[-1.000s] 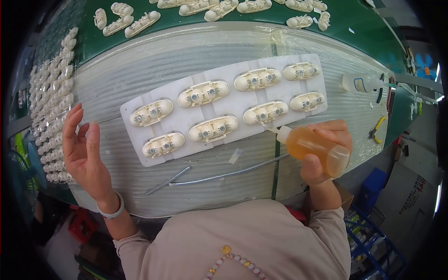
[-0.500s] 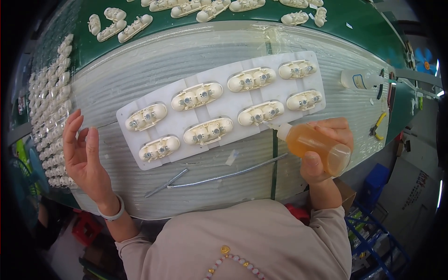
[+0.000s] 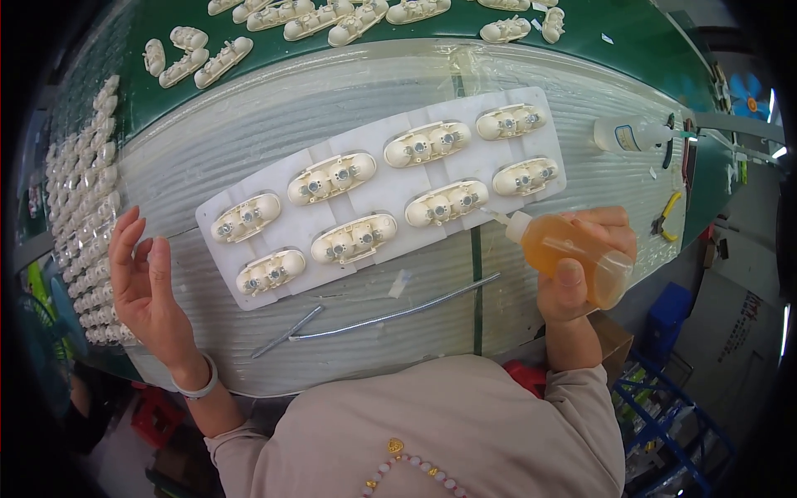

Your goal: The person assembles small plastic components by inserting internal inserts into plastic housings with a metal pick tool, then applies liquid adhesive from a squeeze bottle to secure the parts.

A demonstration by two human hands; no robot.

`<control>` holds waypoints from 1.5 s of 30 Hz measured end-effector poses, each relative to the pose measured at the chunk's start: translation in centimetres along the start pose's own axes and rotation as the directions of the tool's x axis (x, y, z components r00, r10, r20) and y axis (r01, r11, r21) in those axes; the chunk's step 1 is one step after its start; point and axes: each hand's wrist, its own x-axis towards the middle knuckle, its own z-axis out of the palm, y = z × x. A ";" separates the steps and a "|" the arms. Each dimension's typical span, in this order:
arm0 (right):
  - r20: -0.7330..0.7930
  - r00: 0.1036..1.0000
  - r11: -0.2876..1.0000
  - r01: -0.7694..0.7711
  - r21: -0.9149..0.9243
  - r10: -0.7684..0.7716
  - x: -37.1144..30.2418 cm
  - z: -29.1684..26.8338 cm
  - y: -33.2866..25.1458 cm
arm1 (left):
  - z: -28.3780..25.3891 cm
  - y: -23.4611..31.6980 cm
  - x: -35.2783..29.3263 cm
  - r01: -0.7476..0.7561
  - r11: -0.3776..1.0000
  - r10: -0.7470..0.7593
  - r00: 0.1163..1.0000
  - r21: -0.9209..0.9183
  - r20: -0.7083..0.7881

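My right hand [image 3: 567, 290] grips a squeeze bottle [image 3: 558, 247] of amber liquid, tilted so its thin nozzle points left toward the tray. The nozzle tip is at the near edge of a white tray [image 3: 378, 191], close to a cream plastic part [image 3: 447, 202] in the near row. Several such oval parts with small metal pieces sit in two rows on this tray. Raised at the left, my left hand [image 3: 148, 290] holds nothing, its fingers loosely curled and apart, between the tray and many small cream pieces [image 3: 87, 224].
Two thin silvery rods [image 3: 398, 312] and a clear scrap [image 3: 400, 284] lie before the tray. More cream parts [image 3: 353, 23] rest on the green surface at the back. To the right are a white bottle [image 3: 624, 134] and yellow-handled pliers [image 3: 667, 217].
My right hand has drawn the bottle slightly right, its nozzle moving off the near-row part toward the tray's edge. The left hand stays raised. The whole view has shifted a little.
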 end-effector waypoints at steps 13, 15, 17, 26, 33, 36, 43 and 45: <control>-0.051 0.998 0.999 -0.048 -0.017 0.047 0.0 -0.4 0.2 | 0.0 -0.2 0.0 -0.002 1.000 0.002 1.000 0.001 0.023; -0.056 0.997 0.996 0.058 0.065 -0.054 0.1 -0.3 0.7 | -0.1 -0.2 0.0 0.004 1.000 -0.004 1.000 0.001 0.021; -0.054 0.997 0.996 0.062 0.068 -0.059 0.2 -0.1 0.8 | -0.1 -0.2 0.0 0.010 1.000 -0.010 1.000 0.001 0.020; -0.061 0.998 0.999 -0.018 0.034 0.020 0.7 -1.6 -0.2 | 0.1 -0.3 0.0 -0.008 1.000 0.008 1.000 0.006 0.028; -0.119 0.988 0.995 -0.104 0.000 0.103 2.1 -4.9 1.3 | -0.4 -1.0 0.2 0.004 0.999 -0.004 1.000 0.043 0.017; -0.063 0.998 0.999 -0.017 -0.039 0.014 1.6 -4.8 2.6 | -0.3 -1.1 0.4 0.004 0.998 -0.005 1.000 0.065 0.010; 0.026 0.984 0.983 0.173 0.058 -0.175 1.8 -3.6 3.3 | -0.3 -1.7 0.4 0.004 0.996 -0.006 1.000 0.084 0.022; 0.018 0.984 0.983 0.175 0.054 -0.176 1.8 -3.6 3.3 | -0.4 -1.7 0.4 0.002 0.996 -0.004 1.000 0.085 0.022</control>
